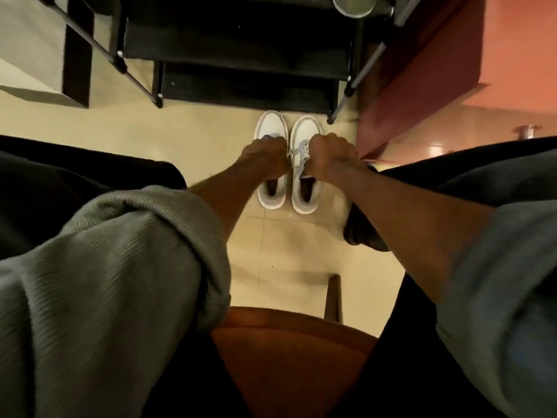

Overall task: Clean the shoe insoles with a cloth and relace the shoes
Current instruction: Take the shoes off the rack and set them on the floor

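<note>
Shoes (286, 164) side by side on floor (187, 137) — left grip (265, 156) fisted on left shoe, right grip (330, 155) fisted on right shoe; contents hidden.

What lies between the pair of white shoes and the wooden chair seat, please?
In the head view, only bare beige tiled floor separates the white shoes from the chair seat; nothing rests on that stretch, though both forearms pass above its edges.
</note>
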Demonstrator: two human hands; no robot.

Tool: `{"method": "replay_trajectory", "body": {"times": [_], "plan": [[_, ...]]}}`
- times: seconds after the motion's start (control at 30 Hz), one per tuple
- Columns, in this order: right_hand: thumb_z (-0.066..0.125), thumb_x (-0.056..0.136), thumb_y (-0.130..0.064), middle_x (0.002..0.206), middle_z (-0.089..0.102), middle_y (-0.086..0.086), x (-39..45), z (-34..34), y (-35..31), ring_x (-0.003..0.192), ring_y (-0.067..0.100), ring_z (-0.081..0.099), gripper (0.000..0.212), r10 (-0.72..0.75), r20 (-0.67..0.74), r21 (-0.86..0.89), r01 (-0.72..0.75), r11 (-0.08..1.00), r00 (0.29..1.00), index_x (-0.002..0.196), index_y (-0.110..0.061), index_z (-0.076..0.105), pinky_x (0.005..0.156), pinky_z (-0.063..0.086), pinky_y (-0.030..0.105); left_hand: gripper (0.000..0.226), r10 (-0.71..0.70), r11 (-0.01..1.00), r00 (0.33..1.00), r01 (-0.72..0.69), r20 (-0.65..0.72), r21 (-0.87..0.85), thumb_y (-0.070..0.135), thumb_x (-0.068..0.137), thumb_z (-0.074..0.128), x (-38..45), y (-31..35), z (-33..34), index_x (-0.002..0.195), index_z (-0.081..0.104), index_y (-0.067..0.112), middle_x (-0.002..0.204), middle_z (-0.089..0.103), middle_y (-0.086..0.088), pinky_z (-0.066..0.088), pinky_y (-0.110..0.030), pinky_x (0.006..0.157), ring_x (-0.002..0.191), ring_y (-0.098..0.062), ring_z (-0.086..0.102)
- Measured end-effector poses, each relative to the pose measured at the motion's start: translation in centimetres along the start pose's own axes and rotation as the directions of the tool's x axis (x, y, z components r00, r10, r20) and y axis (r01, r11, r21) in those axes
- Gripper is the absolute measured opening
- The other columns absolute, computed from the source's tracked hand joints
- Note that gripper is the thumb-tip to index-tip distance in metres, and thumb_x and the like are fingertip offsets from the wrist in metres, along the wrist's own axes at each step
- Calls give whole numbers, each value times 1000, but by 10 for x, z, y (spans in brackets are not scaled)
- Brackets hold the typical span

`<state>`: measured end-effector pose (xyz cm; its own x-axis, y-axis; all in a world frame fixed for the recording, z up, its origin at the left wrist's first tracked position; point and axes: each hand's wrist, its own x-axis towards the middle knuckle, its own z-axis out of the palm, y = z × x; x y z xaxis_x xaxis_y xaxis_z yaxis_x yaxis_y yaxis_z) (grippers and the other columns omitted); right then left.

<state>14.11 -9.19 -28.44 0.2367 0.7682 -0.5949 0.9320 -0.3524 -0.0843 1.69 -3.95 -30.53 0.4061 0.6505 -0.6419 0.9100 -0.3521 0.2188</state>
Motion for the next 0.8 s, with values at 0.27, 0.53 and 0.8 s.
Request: {"method": "replay_trajectory", "body": {"times": [0.27, 0.53, 0.8], "plan": [[57, 93, -21, 131, 62, 18, -71, -119, -24, 119, 45, 60, 36, -60, -322, 138, 109, 984, 945, 128, -23, 65, 94, 51, 47, 34, 188, 932, 923, -59, -337, 358, 20, 94, 59, -109, -4, -143, 128, 61, 20, 126, 62, -15, 49, -47, 85, 116, -40, 61], [54, 98, -20, 115, 68, 6, -130, -225, -69, 105, 34, 64, 22, -128, -734, 196, 387, 901, 667, 117, -19, 67, 77, 46, 41, 17, 73, 996, 484, 15, -872, 92, 25, 99, 50, -196, -62, -257, 110, 60, 18, 108, 65, -8, 55, -51, 75, 101, -35, 60], [66, 98, -41, 140, 51, 18, -99, -296, -146, 122, 39, 57, 80, -249, -654, 212, 488, 846, 715, 161, -40, 16, 100, 50, 51, 80, 145, 881, 572, 297, -808, 369, 29, 83, 78, -178, -114, -314, 152, 37, 34, 148, 32, -16, 48, -52, 101, 134, -40, 36]]}}
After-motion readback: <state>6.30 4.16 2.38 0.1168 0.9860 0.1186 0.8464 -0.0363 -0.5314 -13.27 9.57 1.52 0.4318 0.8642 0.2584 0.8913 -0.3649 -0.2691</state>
